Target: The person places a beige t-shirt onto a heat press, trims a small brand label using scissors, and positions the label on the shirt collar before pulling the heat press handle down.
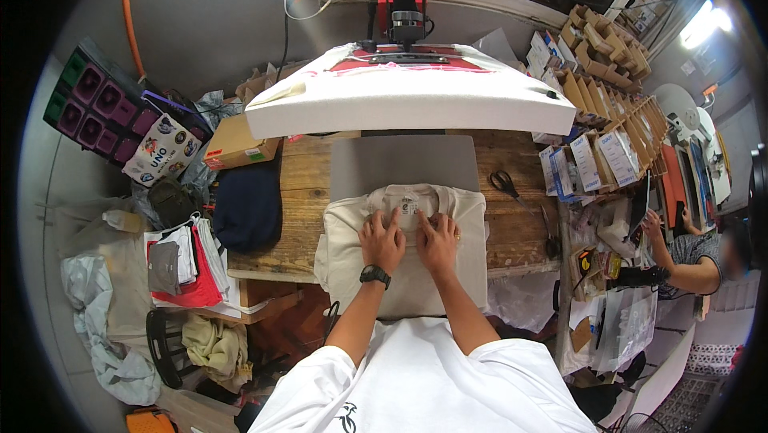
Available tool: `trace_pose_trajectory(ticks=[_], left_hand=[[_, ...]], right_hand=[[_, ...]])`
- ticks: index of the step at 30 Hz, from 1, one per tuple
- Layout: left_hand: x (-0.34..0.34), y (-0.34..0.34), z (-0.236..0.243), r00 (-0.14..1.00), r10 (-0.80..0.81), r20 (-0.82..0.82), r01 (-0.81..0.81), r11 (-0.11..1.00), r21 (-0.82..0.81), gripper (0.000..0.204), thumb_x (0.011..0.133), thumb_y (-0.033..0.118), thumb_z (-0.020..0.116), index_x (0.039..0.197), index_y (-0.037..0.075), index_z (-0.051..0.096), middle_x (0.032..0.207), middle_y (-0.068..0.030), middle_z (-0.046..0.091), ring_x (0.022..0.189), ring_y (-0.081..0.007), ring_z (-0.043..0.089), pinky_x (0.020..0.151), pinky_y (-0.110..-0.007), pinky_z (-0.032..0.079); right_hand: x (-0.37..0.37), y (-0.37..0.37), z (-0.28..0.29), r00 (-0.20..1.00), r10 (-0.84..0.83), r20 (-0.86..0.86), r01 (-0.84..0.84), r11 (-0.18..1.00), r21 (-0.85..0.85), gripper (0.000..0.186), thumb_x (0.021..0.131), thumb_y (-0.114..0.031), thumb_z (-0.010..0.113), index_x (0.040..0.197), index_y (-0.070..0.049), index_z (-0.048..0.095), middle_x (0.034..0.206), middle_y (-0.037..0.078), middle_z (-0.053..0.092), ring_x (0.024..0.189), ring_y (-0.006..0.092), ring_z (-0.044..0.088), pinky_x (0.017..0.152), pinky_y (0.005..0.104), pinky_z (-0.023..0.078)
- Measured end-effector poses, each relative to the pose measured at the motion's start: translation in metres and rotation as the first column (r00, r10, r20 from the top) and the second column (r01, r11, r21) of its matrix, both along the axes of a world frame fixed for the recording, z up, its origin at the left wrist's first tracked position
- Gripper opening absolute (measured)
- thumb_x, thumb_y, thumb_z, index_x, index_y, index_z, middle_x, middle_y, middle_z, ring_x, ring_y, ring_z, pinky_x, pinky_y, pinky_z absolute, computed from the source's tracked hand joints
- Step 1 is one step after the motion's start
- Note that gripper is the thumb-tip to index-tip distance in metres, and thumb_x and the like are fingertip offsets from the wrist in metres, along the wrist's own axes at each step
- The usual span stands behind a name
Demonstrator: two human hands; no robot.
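A beige T-shirt [400, 281] is spread over a grey flat platen [404, 162], its collar toward the far side. Inside the neck shows a small dark printed label [409, 206]. My left hand [382, 239] rests on the shirt just left of that label, fingers stretched forward. On the label's other side lies my right hand [438, 241], palm down with fingers extended. Both hands press on the cloth near the collar and grip nothing that I can see. A heat press [408, 118] with a white-covered upper plate hangs beyond and above the platen.
Black scissors [506, 185] lie right of the shirt on the wooden table [300, 201]. Dark blue cloth [246, 209] and a cardboard box [240, 142] sit at left. Cardboard organisers [612, 149] stand at right, where another person [696, 265] reaches in.
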State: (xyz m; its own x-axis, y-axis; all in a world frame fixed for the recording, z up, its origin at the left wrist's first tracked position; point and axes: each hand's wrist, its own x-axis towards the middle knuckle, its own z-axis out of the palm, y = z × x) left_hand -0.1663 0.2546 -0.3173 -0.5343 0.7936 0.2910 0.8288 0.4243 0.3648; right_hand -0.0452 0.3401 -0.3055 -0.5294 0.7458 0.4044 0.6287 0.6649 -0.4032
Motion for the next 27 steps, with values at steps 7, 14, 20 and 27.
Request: trace_pose_trajectory(ticks=[7,14,20,27], left_hand=[[-0.0001,-0.0006,0.0,1.0,0.0,-0.002,0.0,1.0,0.002,0.057,0.084,0.02,0.064,0.14,0.023,0.055,0.129,-0.0139,0.049,0.117,-0.0363,0.049,0.097,-0.053,0.041],[0.0003,-0.0006,-0.0011,1.0,0.005,-0.01,-0.005,1.0,0.003,0.058,0.084,0.02,0.063,0.141,0.024,0.053,0.128,-0.0138,0.049,0.117,-0.0358,0.049,0.097,-0.053,0.041],[0.0004,-0.0001,-0.0026,1.0,0.006,0.003,-0.006,1.0,0.006,0.057,0.085,0.02,0.063,0.141,0.023,0.053,0.128,-0.0136,0.049,0.118,-0.0361,0.049,0.098,-0.053,0.04],[-0.0003,-0.0002,-0.0009,1.0,0.008,0.004,-0.008,1.0,0.01,0.056,0.086,0.021,0.061,0.141,0.02,0.053,0.129,-0.0143,0.049,0.117,-0.0363,0.049,0.097,-0.053,0.04]], right_hand=[[-0.0006,-0.0001,0.0014,1.0,-0.001,0.016,0.001,1.0,-0.01,0.042,0.083,-0.018,0.066,0.124,-0.022,0.07,0.106,0.007,0.058,0.104,0.0288,0.055,0.095,0.0448,0.041],[-0.0002,0.0007,-0.0009,1.0,0.001,-0.002,-0.001,1.0,-0.017,0.041,0.084,-0.018,0.066,0.125,-0.022,0.069,0.106,0.008,0.058,0.103,0.0287,0.055,0.096,0.0448,0.04],[0.0,0.0,0.0009,1.0,-0.006,0.008,0.006,1.0,-0.003,0.04,0.085,-0.018,0.066,0.124,-0.023,0.069,0.105,0.008,0.058,0.102,0.0287,0.055,0.095,0.0448,0.041],[-0.0004,0.0008,0.0023,1.0,0.006,-0.011,-0.006,1.0,0.0,0.041,0.085,-0.015,0.066,0.125,-0.021,0.069,0.104,0.008,0.059,0.103,0.0296,0.055,0.093,0.044,0.04]])
